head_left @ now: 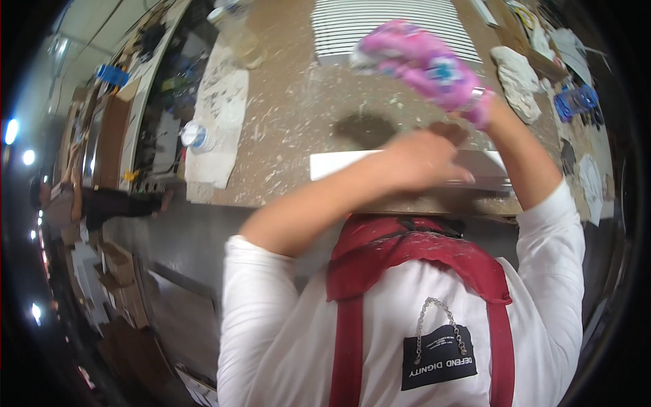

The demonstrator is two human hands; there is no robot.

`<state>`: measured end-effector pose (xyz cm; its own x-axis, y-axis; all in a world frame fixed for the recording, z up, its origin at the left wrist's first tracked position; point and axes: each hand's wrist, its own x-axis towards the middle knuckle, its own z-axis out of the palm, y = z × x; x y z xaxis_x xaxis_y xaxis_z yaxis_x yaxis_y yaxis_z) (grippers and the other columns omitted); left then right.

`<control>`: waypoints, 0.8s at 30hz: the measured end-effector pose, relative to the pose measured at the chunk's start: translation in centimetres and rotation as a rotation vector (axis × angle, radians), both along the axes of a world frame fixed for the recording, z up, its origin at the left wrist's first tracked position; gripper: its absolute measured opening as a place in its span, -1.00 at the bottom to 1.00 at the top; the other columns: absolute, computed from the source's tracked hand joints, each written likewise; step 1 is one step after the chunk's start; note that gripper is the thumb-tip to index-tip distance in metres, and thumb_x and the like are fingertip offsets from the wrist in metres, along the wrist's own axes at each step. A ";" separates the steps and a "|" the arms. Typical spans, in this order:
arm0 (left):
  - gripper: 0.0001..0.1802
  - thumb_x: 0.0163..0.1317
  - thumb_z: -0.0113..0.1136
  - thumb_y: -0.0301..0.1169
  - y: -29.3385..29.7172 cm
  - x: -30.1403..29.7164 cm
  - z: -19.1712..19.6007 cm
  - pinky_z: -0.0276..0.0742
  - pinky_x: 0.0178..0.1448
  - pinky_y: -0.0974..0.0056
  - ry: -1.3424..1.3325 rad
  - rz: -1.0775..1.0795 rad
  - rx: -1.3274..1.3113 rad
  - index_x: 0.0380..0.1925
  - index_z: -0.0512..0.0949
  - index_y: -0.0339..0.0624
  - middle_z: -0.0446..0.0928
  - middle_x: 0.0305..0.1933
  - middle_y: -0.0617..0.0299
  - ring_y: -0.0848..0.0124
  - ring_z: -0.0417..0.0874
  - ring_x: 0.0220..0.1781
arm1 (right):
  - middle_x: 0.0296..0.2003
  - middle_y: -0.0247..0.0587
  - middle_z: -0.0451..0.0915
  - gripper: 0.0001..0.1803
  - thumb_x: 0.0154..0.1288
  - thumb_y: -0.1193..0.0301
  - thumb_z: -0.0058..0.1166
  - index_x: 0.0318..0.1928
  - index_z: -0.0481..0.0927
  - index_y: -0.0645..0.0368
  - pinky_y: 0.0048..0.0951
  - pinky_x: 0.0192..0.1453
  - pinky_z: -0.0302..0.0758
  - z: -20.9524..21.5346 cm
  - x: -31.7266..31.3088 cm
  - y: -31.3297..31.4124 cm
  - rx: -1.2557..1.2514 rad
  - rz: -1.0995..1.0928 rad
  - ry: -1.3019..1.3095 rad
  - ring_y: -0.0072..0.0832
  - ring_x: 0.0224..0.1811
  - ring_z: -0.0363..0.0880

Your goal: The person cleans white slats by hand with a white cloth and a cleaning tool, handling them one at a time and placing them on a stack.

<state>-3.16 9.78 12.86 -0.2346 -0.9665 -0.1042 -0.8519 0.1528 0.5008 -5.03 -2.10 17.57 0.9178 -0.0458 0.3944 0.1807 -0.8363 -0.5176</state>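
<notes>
My left hand (426, 161), bare, reaches across just over a white board (336, 163) lying along the table's near edge. Its thumb stands apart from its fingers, which are slightly blurred; I cannot tell whether they touch the board. On my right hand (427, 64) is a pink patterned glove, with a metal band at the wrist. That hand is raised above the table by a row of white slats (380, 17) at the far side. Its gloved fingers are curled, and something whitish at the tips is too blurred to name.
The brown worktable (288, 122) is speckled white. On its left are a stained white sheet (217, 136), a clear bottle (195, 136) and a cloudy jug (237, 41). A crumpled white cloth (515, 81) and a blue bottle (576, 102) are at right. Another person (68, 203) stands far left.
</notes>
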 end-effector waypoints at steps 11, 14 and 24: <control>-0.06 0.11 0.24 -0.05 -12.1 19.5 -13.6 0.15 0.38 -0.08 -0.574 0.293 -0.051 0.35 0.04 -0.32 -0.01 0.47 -0.06 -0.01 0.05 0.47 | 0.07 -0.31 0.49 -0.68 0.34 0.45 -0.01 0.10 0.47 0.14 -0.39 0.00 0.53 -3.3 -28.0 -7.7 0.902 -0.808 -0.880 -0.48 0.01 0.52; -0.10 0.12 0.25 -0.13 -11.1 16.6 -12.2 0.20 0.34 -0.09 -0.632 0.247 -0.136 0.33 0.05 -0.33 -0.03 0.48 -0.01 0.01 0.06 0.46 | 0.05 -0.34 0.50 -0.69 0.35 0.43 0.01 0.08 0.45 0.14 -0.40 -0.09 0.55 -4.4 -34.5 -6.1 0.884 -0.879 -1.030 -0.50 0.01 0.52; -0.26 0.21 0.15 -0.15 -8.3 2.6 -1.8 0.26 0.34 0.09 0.291 -0.053 0.173 0.29 0.18 -0.32 0.34 0.26 -0.13 0.00 0.34 0.31 | 0.02 -0.07 0.47 -0.68 0.36 0.42 -0.03 0.07 0.43 0.27 -0.50 -0.15 0.61 -4.7 -28.7 -4.5 1.253 -0.725 -1.004 -0.35 -0.06 0.56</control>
